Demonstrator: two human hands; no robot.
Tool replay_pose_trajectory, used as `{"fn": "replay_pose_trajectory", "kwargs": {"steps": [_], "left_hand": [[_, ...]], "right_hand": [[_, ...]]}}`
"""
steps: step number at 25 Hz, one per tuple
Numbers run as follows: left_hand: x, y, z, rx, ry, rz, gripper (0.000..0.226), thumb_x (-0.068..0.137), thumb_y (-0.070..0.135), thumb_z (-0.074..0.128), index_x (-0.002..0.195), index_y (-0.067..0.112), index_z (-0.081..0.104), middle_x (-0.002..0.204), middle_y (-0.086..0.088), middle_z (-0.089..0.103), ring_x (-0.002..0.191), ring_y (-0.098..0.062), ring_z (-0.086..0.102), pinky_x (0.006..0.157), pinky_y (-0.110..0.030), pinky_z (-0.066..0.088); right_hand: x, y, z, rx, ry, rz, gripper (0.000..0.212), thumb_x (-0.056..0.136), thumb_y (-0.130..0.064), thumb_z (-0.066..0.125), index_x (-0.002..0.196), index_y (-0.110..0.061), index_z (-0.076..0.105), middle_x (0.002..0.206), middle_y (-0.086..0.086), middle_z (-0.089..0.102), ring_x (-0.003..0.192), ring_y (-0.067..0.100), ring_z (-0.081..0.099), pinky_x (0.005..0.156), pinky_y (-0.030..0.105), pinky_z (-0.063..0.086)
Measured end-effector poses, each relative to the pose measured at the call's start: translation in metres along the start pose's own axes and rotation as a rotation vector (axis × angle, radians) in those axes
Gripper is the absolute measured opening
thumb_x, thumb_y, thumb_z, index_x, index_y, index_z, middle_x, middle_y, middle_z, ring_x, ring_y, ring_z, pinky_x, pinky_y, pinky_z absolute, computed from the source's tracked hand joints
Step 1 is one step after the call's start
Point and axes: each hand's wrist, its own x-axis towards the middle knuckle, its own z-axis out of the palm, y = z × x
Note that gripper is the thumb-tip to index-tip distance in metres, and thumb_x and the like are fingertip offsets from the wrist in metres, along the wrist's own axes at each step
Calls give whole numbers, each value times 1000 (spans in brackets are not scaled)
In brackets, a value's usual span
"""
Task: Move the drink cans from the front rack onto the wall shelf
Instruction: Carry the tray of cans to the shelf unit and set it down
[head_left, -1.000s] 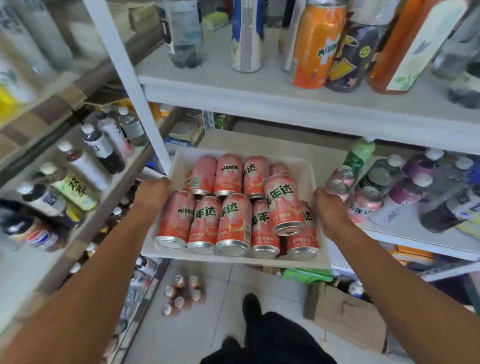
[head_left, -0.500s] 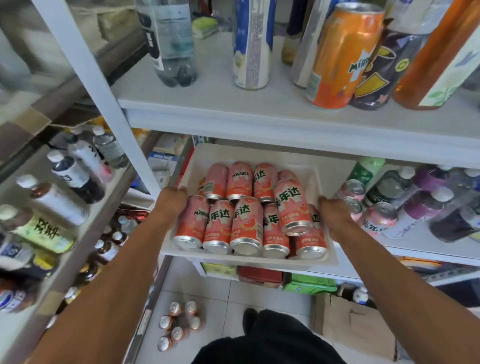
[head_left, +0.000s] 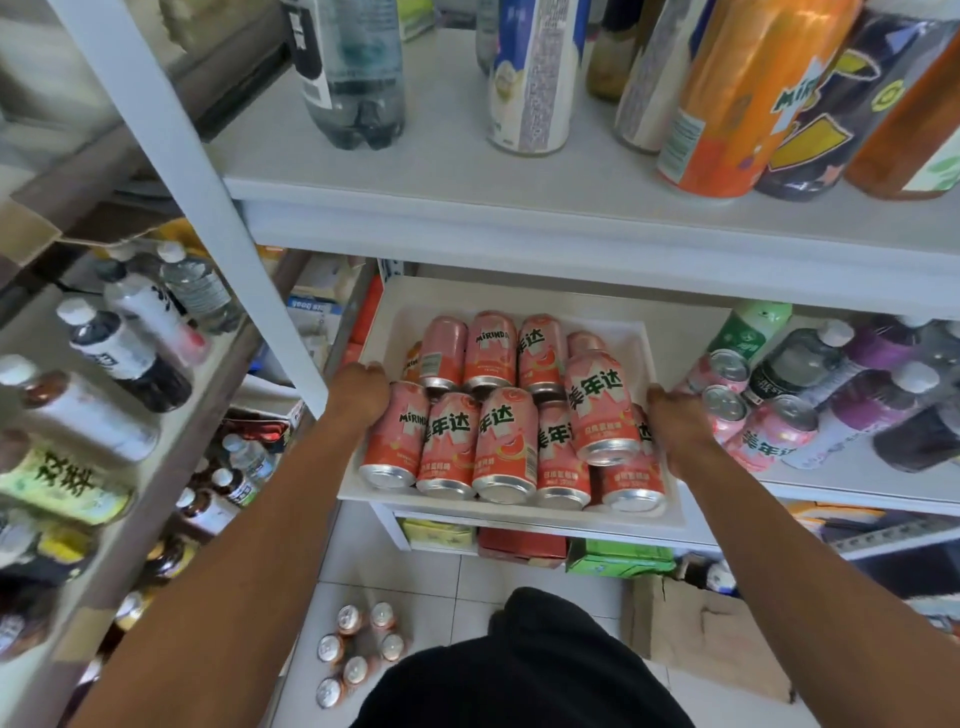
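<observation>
Gripping white tray (head_left: 511, 519) by both side rims: my left hand (head_left: 358, 392) and right hand (head_left: 675, 426) clamp it. Pink cans (head_left: 506, 439) lie loose on tray, at shelf (head_left: 519, 291) edge. Judged heavy, round, roll-prone; keep tray level, hold low at rims.

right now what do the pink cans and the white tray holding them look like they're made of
Pink cans: metal, likely aluminium, judging by the bare silvery rims under a glossy printed pink coat.
White tray: smooth matte white with a thin raised rim; probably plastic, though foam or coated board cannot be ruled out.
</observation>
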Motion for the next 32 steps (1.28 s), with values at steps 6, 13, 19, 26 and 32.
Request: {"fn": "replay_pose_trajectory", "kwargs": {"steps": [6, 13, 19, 26, 32], "left_hand": [[4, -7, -2, 47, 2, 42, 47, 102, 29, 33, 125, -6, 55, 129, -27, 56, 116, -39, 55, 102, -45, 44], [-30, -48, -14, -96, -83, 45, 42, 102, 40, 34, 120, 10, 58, 116, -11, 64, 105, -29, 60, 101, -46, 45], [-51, -68, -9, -156, -16, 83, 52, 102, 43, 34, 95, 3, 66, 93, -18, 68, 90, -33, 64, 90, -46, 51], [-41, -51, -6, -113, 34, 107, 51, 104, 39, 33, 94, 0, 64, 91, -22, 66, 89, -36, 63, 88, -46, 51], [-37, -52, -6, -182, 54, 87, 48, 101, 42, 40, 87, 3, 65, 88, -21, 68, 88, -37, 65, 88, -51, 52]], "right_hand": [[2, 10, 0, 3, -15, -42, 34, 100, -33, 42, 101, -3, 59, 107, 24, 64, 100, 40, 62, 94, 55, 49], [-54, 26, -21, 71, -143, 13, 40, 103, -35, 37, 85, -10, 62, 90, 17, 67, 81, 29, 63, 77, 37, 49], [-79, 55, -17, 78, -33, -38, 47, 104, -40, 38, 77, -11, 63, 75, 11, 62, 72, 27, 56, 67, 35, 45], [-57, 55, -6, 127, 33, -48, 50, 103, -39, 40, 75, -5, 63, 76, 20, 64, 73, 31, 57, 67, 42, 44], [-55, 49, -8, 179, 36, -30, 47, 101, -39, 44, 73, -8, 65, 80, 20, 66, 77, 33, 61, 72, 44, 49]]}}
